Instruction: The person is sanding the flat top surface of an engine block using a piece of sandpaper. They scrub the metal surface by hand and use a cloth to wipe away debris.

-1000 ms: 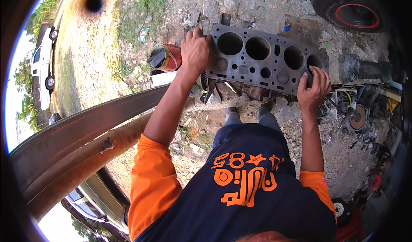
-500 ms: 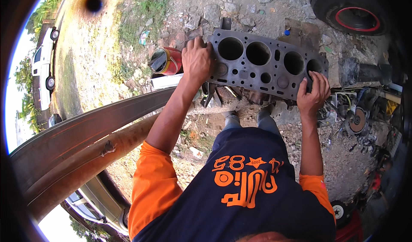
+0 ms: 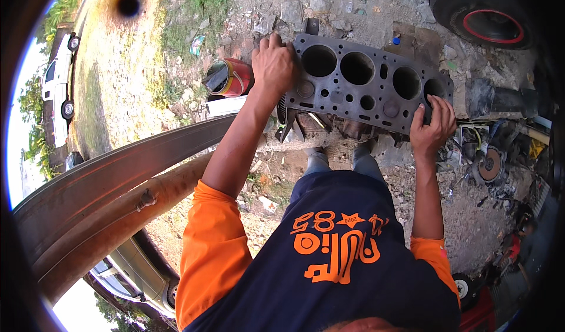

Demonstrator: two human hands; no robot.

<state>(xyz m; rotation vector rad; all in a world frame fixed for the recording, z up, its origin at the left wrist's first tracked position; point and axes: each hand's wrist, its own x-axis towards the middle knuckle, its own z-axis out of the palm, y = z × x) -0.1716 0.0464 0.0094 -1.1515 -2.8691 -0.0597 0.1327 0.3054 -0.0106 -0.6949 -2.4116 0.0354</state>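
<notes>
A grey metal engine block [image 3: 347, 96] lies in front of me, its flat top face up, with several large round bores and smaller holes. It slants a little, the right end nearer to me. My left hand [image 3: 273, 67] is closed on its left end, with the fingertips curled over the far left corner. At the opposite end, my right hand [image 3: 433, 125] grips the near right corner. Its thumb rests on the top face and its fingers reach the rim of the rightmost bore. What lies under the block is mostly hidden.
A red bucket [image 3: 238, 77] stands just left of the block. A rusty metal beam [image 3: 129, 161] and a pipe [image 3: 170, 189] run in from the left. A big tyre [image 3: 493, 23] sits at the far right. Scattered machine parts [image 3: 489, 162] lie right of my right hand.
My left hand has moved slightly away from me along the block's left end. The view has shifted a little; my right hand keeps its hold at the right corner.
</notes>
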